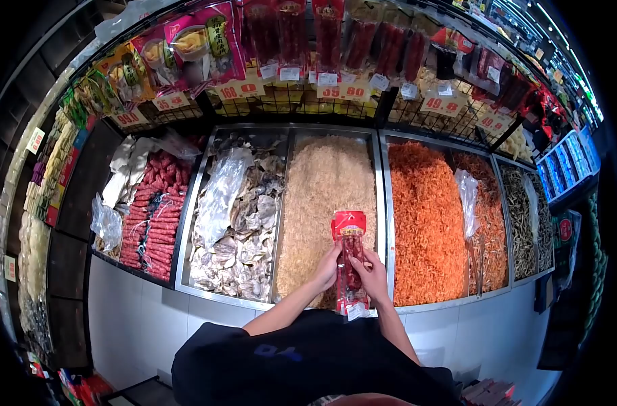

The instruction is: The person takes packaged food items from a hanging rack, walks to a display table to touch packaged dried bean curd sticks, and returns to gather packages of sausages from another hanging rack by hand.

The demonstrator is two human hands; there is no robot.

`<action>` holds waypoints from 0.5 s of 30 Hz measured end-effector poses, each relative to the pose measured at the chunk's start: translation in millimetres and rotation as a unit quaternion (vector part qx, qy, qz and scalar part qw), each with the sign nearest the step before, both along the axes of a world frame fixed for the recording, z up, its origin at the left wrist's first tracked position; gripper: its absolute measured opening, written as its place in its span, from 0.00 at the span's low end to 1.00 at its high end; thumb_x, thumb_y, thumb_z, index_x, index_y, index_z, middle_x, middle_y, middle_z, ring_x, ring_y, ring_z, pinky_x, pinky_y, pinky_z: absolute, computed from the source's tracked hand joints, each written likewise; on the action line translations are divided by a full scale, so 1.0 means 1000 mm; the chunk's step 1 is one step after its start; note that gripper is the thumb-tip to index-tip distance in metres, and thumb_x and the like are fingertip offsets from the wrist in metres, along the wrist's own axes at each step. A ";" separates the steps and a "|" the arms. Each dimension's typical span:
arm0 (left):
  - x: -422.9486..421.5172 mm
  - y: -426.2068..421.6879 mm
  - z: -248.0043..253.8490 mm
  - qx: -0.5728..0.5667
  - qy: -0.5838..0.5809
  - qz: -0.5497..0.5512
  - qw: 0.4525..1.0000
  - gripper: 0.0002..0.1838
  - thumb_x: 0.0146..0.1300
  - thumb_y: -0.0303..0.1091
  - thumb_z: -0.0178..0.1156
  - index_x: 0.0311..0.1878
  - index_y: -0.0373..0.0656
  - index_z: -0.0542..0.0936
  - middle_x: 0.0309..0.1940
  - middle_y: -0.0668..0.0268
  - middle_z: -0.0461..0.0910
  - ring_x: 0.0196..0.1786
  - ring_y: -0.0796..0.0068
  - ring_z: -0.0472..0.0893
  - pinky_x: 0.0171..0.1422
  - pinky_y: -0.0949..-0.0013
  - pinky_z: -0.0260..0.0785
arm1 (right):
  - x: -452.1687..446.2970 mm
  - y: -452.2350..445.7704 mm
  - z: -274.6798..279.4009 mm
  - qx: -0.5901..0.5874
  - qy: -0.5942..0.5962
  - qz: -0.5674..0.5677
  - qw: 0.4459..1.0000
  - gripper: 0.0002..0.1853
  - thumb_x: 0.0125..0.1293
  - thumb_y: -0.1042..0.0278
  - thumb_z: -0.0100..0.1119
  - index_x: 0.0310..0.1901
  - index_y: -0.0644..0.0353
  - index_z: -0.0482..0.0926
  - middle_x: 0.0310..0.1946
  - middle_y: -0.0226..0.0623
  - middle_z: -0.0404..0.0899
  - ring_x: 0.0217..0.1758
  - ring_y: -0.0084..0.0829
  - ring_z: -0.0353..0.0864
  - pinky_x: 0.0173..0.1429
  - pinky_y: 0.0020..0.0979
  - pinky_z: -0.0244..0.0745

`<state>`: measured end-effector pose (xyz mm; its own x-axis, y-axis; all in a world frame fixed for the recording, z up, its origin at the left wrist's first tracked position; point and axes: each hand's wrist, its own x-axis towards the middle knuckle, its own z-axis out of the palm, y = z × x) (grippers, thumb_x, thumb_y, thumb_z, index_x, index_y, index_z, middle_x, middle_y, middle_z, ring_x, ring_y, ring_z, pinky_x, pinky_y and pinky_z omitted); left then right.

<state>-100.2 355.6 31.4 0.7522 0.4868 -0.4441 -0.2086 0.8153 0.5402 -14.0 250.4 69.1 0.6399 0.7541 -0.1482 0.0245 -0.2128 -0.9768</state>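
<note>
Between my two hands is a clear and red vacuum pack of sausages (351, 260), held upright over the front of a bin of pale dried shrimp (328, 179). My left hand (328, 267) grips its left edge, fingers partly behind it. On the right edge, my right hand (370, 274) is closed with the thumb across the front. A white label (357, 310) shows at the pack's lower end. Orange dried shrimp (423, 216) fill the bin to the right, and dried fish pieces (237, 250) lie in the bin to the left.
Similar sausage packs (328, 34) hang on a rack along the back, above price signs (344, 91). Loose red sausages (161, 210) are heaped at the far left. Tongs (476, 264) rest in the right bins. A blue box display (569, 166) stands at the right.
</note>
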 end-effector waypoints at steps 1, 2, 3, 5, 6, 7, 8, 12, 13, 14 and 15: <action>0.001 0.004 -0.004 -0.008 -0.017 -0.016 1.000 0.18 0.76 0.40 0.41 0.62 0.42 0.67 0.53 0.63 0.76 0.54 0.74 0.76 0.62 0.68 0.67 | 0.002 -0.002 -0.003 -0.023 -0.090 0.028 0.995 0.21 0.65 0.70 0.62 0.59 0.66 0.73 0.56 0.40 0.68 0.55 0.30 0.75 0.60 0.27 0.70; 0.001 0.006 -0.008 -0.014 -0.034 -0.032 0.999 0.18 0.76 0.40 0.42 0.62 0.43 0.67 0.52 0.64 0.76 0.54 0.75 0.76 0.62 0.68 0.67 | 0.001 -0.003 -0.006 -0.002 -0.028 0.023 0.999 0.22 0.65 0.70 0.61 0.60 0.65 0.71 0.56 0.40 0.69 0.59 0.30 0.72 0.63 0.30 0.68; 0.002 0.007 -0.012 -0.016 -0.033 -0.033 0.999 0.18 0.76 0.40 0.42 0.62 0.43 0.67 0.52 0.64 0.76 0.54 0.75 0.76 0.62 0.68 0.67 | 0.000 -0.003 -0.009 -0.003 -0.026 0.023 0.999 0.22 0.65 0.70 0.61 0.60 0.65 0.71 0.56 0.40 0.69 0.59 0.30 0.72 0.63 0.30 0.68; 0.005 0.006 -0.006 0.023 -0.048 -0.028 0.998 0.18 0.76 0.39 0.40 0.62 0.43 0.68 0.54 0.62 0.75 0.55 0.70 0.77 0.62 0.64 0.69 | 0.001 -0.001 -0.009 0.097 0.206 0.027 0.973 0.23 0.67 0.71 0.58 0.62 0.63 0.66 0.57 0.39 0.71 0.59 0.29 0.72 0.63 0.30 0.68; 0.006 0.007 -0.007 0.024 -0.048 -0.028 0.998 0.18 0.76 0.39 0.40 0.62 0.43 0.68 0.54 0.62 0.75 0.55 0.70 0.77 0.62 0.64 0.69 | 0.005 -0.003 -0.019 0.095 0.212 0.052 0.971 0.26 0.68 0.73 0.55 0.65 0.60 0.61 0.56 0.38 0.72 0.57 0.25 0.73 0.61 0.28 0.70; 0.008 0.008 -0.007 0.029 -0.050 -0.041 0.997 0.18 0.76 0.41 0.41 0.62 0.42 0.68 0.52 0.64 0.77 0.53 0.74 0.77 0.60 0.65 0.69 | 0.006 -0.006 -0.019 0.096 0.212 0.052 0.971 0.26 0.68 0.73 0.55 0.65 0.60 0.61 0.56 0.38 0.72 0.57 0.25 0.73 0.61 0.28 0.70; 0.009 0.008 -0.008 0.035 -0.052 -0.053 0.997 0.19 0.75 0.43 0.42 0.61 0.41 0.68 0.49 0.65 0.78 0.52 0.77 0.77 0.59 0.67 0.69 | 0.006 -0.009 -0.017 0.095 0.277 0.030 0.956 0.26 0.69 0.74 0.54 0.66 0.60 0.60 0.54 0.36 0.73 0.56 0.25 0.74 0.60 0.28 0.71; 0.015 0.051 0.021 0.282 0.127 -0.242 0.920 0.23 0.73 0.48 0.47 0.59 0.38 0.70 0.45 0.65 0.76 0.44 0.77 0.75 0.53 0.69 0.69 | 0.013 -0.023 -0.024 0.114 0.387 -0.003 0.915 0.24 0.71 0.72 0.48 0.67 0.58 0.58 0.54 0.37 0.74 0.52 0.27 0.77 0.56 0.31 0.76; 0.020 0.072 0.023 0.352 0.178 -0.237 0.888 0.29 0.70 0.52 0.49 0.65 0.41 0.64 0.56 0.62 0.71 0.54 0.70 0.73 0.59 0.65 0.67 | 0.017 -0.027 -0.024 0.122 0.427 0.001 0.896 0.24 0.72 0.71 0.47 0.68 0.57 0.58 0.56 0.36 0.73 0.54 0.26 0.76 0.57 0.30 0.75; 0.026 0.098 0.027 0.420 0.226 -0.229 0.849 0.37 0.68 0.56 0.51 0.72 0.43 0.58 0.67 0.58 0.65 0.63 0.63 0.71 0.65 0.61 0.65 | 0.020 -0.029 -0.025 0.123 0.426 0.002 0.897 0.24 0.72 0.71 0.47 0.68 0.57 0.58 0.56 0.36 0.73 0.54 0.26 0.76 0.57 0.30 0.75; 0.032 0.130 0.059 0.432 0.224 -0.254 0.836 0.38 0.68 0.56 0.51 0.73 0.43 0.55 0.70 0.56 0.61 0.66 0.59 0.68 0.66 0.60 0.64 | 0.021 -0.031 -0.024 0.138 0.425 -0.017 0.894 0.23 0.73 0.70 0.45 0.67 0.57 0.58 0.54 0.37 0.73 0.51 0.29 0.78 0.55 0.34 0.77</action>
